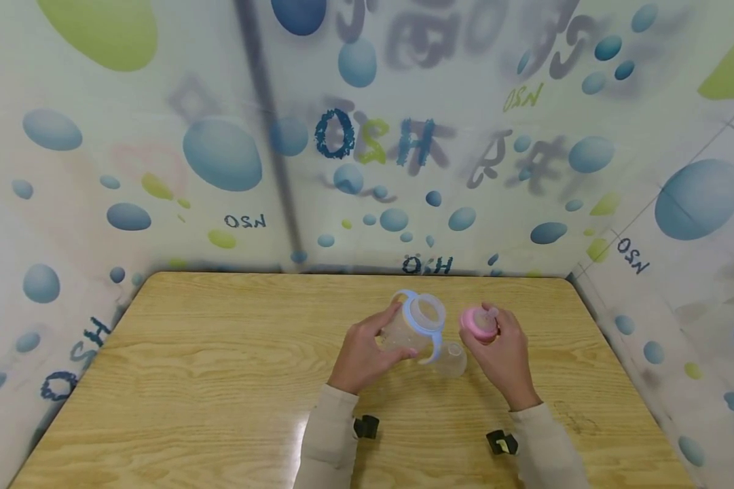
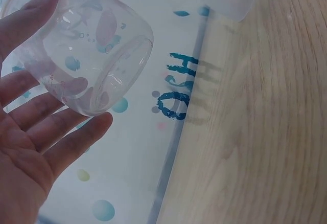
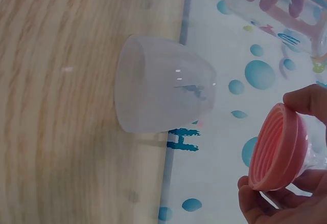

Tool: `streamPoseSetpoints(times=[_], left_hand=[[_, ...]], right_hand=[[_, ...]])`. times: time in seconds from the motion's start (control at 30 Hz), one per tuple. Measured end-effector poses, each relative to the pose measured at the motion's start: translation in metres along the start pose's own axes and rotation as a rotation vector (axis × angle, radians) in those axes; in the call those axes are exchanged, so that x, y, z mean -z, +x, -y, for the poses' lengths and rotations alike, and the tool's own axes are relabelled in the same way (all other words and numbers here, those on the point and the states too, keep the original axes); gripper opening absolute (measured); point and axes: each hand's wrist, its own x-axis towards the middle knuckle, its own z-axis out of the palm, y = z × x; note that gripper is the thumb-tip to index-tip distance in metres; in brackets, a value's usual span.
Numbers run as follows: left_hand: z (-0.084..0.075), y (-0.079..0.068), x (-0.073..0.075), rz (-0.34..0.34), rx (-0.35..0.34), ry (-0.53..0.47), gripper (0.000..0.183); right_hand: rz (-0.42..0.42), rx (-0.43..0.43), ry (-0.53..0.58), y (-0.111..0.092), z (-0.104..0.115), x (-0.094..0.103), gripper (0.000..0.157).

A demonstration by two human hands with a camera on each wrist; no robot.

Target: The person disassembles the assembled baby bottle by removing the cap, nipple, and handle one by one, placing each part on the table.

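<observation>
Held off the table in my left hand (image 1: 367, 350) is a clear baby bottle (image 1: 400, 334), tilted, its mouth uncovered. A blue ring with two handles (image 1: 411, 314) sits round its neck. The left wrist view shows the thumb and fingers round the bottle's printed body (image 2: 94, 50). My right hand (image 1: 506, 350) pinches a pink screw collar with a clear nipple (image 1: 479, 323); its threaded underside (image 3: 273, 150) faces the bottle side in the right wrist view. Between the hands a translucent bottle cap (image 3: 163, 86) stands on the table, dome up.
The wooden table (image 1: 220, 353) runs back to a wall (image 1: 318, 204) printed with blue and green drops and letters. Side walls rise at the left and right. Dark wrist-camera mounts (image 1: 367, 427) show beside both sleeves.
</observation>
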Motion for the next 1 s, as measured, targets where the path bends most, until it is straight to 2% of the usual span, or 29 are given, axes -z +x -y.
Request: streamPoseSetpoints(times=[0.17,0.67,1.0], left_hand=[[0.000,-0.001,0.000,-0.005,-0.008,0.002,0.082],[-0.001,0.000,0.000,-0.006,-0.022,-0.008,0.081],[-0.001,0.000,0.000,-0.011,-0.030,-0.008,0.081]], right_hand=[[0.046,-0.059,-0.003,-0.004,-0.007,-0.001,0.059],[0.122,-0.105,-0.045,-0.011,-0.023,-0.001,0.060],[0.219,-0.167,-0.092,-0.014,-0.028,-0.002,0.061]])
